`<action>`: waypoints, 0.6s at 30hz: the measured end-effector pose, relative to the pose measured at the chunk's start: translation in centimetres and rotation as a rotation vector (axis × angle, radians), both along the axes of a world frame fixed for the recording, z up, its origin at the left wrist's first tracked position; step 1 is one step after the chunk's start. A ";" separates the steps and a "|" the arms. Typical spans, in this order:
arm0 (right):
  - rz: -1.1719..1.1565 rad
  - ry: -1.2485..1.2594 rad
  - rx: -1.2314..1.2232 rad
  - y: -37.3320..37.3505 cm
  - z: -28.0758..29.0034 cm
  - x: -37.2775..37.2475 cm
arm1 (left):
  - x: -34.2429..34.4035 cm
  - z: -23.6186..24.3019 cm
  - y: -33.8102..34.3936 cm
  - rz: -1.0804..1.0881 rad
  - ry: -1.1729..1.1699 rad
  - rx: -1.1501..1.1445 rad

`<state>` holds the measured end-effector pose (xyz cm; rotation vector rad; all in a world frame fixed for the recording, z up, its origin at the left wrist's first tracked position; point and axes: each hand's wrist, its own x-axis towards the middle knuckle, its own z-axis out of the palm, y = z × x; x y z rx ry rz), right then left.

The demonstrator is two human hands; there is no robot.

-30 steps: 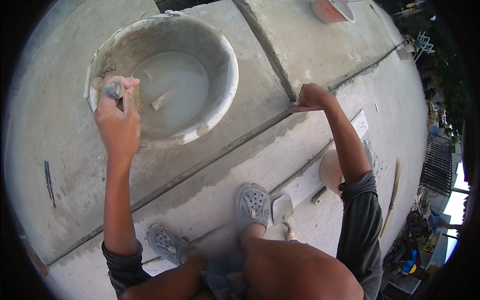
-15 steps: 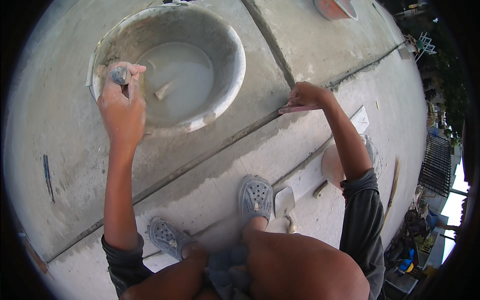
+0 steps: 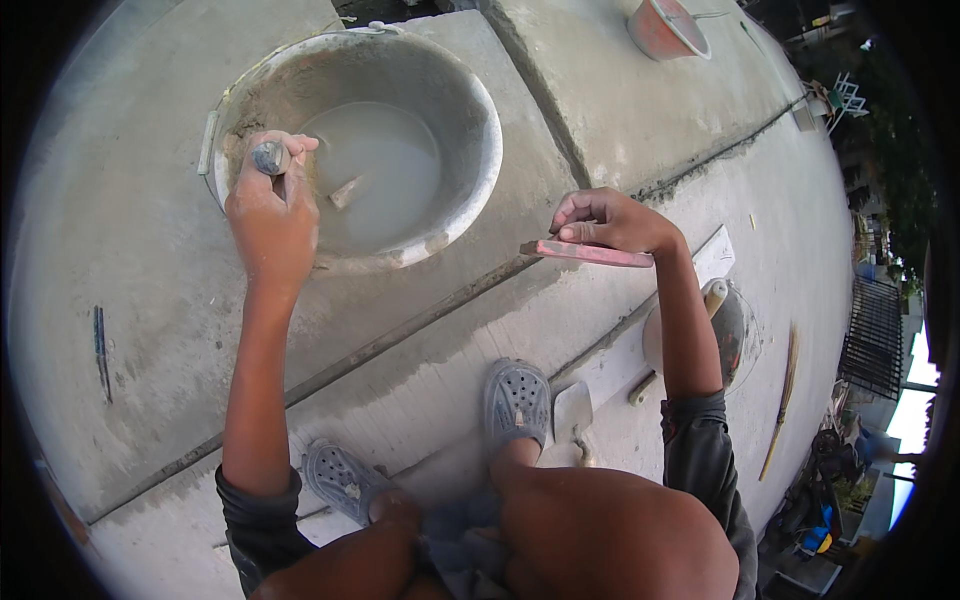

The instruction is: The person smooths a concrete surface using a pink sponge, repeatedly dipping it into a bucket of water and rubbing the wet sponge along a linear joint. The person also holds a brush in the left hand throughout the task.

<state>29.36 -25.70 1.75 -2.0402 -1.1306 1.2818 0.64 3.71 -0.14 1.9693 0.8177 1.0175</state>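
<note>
My left hand (image 3: 272, 225) is closed round the upright, grey-smeared handle (image 3: 270, 157) of a tool at the near-left rim of a large mortar-crusted bucket (image 3: 488, 150). The tool's lower end is hidden by the hand. Cloudy grey water (image 3: 385, 150) stands in the bucket, and a pale chunk (image 3: 345, 192) pokes out of it. To the right of the bucket, my right hand (image 3: 615, 222) grips a flat pink-red plastering float (image 3: 595, 254), seen edge-on above the concrete joint.
A trowel (image 3: 572, 412) lies beside my clogs (image 3: 517, 400). Under my right forearm stands a smaller bucket (image 3: 733, 335) with a handled tool across it. An orange basin (image 3: 668, 30) sits far right, and a step edge (image 3: 400, 325) crosses the concrete slab.
My right hand has lifted the float off the step edge and drawn it nearer and slightly left. My left hand stays closed on the handle at the bucket rim; the view has shifted a little.
</note>
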 end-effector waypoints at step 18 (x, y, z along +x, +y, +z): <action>-0.042 0.061 0.763 11.2 3.5 -19.2 | -1.8 4.3 -0.4 0.010 -0.571 -0.006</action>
